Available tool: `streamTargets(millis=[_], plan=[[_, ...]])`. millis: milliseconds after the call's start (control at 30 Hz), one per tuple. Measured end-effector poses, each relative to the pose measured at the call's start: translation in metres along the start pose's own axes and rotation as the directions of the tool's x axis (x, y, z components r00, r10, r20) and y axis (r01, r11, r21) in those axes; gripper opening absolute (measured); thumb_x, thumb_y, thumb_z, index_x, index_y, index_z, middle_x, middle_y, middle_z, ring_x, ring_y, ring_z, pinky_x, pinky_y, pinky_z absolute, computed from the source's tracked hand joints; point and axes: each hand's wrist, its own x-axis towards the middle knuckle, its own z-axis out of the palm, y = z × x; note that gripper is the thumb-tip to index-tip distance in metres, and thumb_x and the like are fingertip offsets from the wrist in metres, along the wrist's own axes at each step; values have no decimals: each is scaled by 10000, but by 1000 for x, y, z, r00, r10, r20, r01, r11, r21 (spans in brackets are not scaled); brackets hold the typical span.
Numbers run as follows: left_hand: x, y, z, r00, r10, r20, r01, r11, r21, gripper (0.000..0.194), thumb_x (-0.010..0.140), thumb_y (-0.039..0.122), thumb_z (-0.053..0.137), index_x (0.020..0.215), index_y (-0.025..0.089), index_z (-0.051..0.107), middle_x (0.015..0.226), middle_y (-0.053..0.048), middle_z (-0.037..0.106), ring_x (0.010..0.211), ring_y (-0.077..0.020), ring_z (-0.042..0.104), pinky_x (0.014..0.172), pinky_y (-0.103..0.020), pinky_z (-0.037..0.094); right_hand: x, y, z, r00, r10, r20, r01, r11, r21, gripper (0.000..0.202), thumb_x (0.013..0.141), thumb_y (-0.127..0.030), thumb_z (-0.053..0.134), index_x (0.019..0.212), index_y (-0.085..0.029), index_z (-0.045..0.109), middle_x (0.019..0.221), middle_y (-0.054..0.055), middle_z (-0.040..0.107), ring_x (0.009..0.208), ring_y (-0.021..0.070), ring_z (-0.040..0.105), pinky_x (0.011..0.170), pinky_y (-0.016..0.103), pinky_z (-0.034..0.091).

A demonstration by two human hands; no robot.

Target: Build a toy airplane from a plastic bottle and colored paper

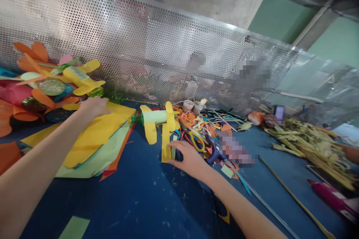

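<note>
My left hand point(94, 107) reaches to the far edge of a stack of yellow paper sheets point(95, 142), fingers stretched out, just below a green plastic bottle point(97, 92) with yellow paper petals. My right hand point(190, 158) curls at the side of a yellow paper strip point(166, 142), thumb and fingertips on its edge. A small pale green paper piece point(174, 146) shows within that curl. Just beyond the strip lies another green bottle point(137, 118), wrapped in pale green paper with yellow paper wings point(150, 132).
Bottles with orange paper petals point(39, 54) are heaped at the left. Scissors point(196, 142) lie among paper scraps point(190, 121) right of centre. A thin stick point(294, 196), dried husks point(305, 138) and a magenta object point(331, 196) lie rightward. Perforated metal panels point(120, 44) line the back.
</note>
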Motion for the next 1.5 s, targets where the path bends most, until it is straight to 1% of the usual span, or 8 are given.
streamTargets(millis=[200, 367, 533, 700, 867, 1100, 1300, 1500], plan=[[-8, 44, 4, 985, 158, 73, -165, 982, 94, 594, 730, 483, 565, 1139, 51, 540, 1177, -202, 517, 1106, -392, 435, 930, -454, 287, -2, -7, 6, 996, -70, 48, 68, 997, 34, 156, 848, -263, 525, 974, -229, 611, 990, 39, 669, 953, 187, 589, 878, 354, 420], [-16, 69, 32, 926, 293, 237, -297, 955, -23, 579, 521, 440, 725, 1022, 194, 572, 971, -65, 645, 888, -267, 585, 731, -288, 424, 0, -10, -1, 982, 159, -98, -129, 958, 254, 117, 843, -213, 462, 945, -206, 520, 891, 39, 634, 789, 169, 614, 713, 300, 485], [-13, 66, 42, 941, 295, 167, -270, 950, -154, 396, 566, 339, 669, 913, 192, 547, 781, -49, 641, 695, -251, 604, 614, -303, 434, 4, -4, -3, 942, 330, -62, -238, 787, 569, 230, 775, -286, 570, 952, -206, 446, 856, 37, 636, 738, 181, 626, 662, 318, 513], [-13, 74, 28, 950, 307, 50, -276, 907, -319, 357, 673, 441, 598, 926, 193, 552, 903, -48, 640, 850, -231, 610, 754, -311, 460, 8, 7, -1, 935, 348, 70, -299, 664, 685, 322, 710, -337, 658, 974, -181, 562, 946, 71, 669, 864, 222, 634, 777, 357, 501], [-16, 96, 20, 974, 173, -146, -223, 620, -752, 458, 643, 450, 671, 974, 153, 562, 977, -61, 627, 866, -223, 618, 838, -366, 464, 8, 8, -12, 919, 354, 172, -338, 483, 808, 242, 701, -374, 677, 831, -172, 648, 804, 34, 689, 751, 186, 644, 731, 321, 514], [-9, 114, 2, 941, 259, -219, -306, 368, -878, 391, 704, 402, 672, 985, 142, 591, 963, -50, 624, 896, -184, 592, 877, -348, 451, 6, 1, -57, 881, 454, 133, -206, 115, 972, 254, 621, -259, 762, 828, -204, 627, 767, -18, 665, 628, 99, 616, 553, 183, 514], [-29, 138, -14, 892, 447, -72, -172, 187, -967, 393, 803, 282, 612, 1167, 206, 486, 912, -26, 628, 857, -142, 605, 823, -304, 461, 23, -27, -108, 894, 442, -80, -35, 246, 969, 496, 662, -230, 705, 1103, -369, 526, 804, -58, 621, 613, 93, 594, 586, 217, 543], [-56, 161, -7, 794, 608, -17, -143, 159, -977, 449, 828, 264, 584, 1241, 246, 409, 956, -55, 648, 813, -147, 621, 725, -268, 483, 67, -50, -112, 914, 372, -161, -4, 406, 914, 642, 707, -207, 651, 1256, -354, 353, 797, -51, 572, 603, 81, 586, 674, 243, 550]])
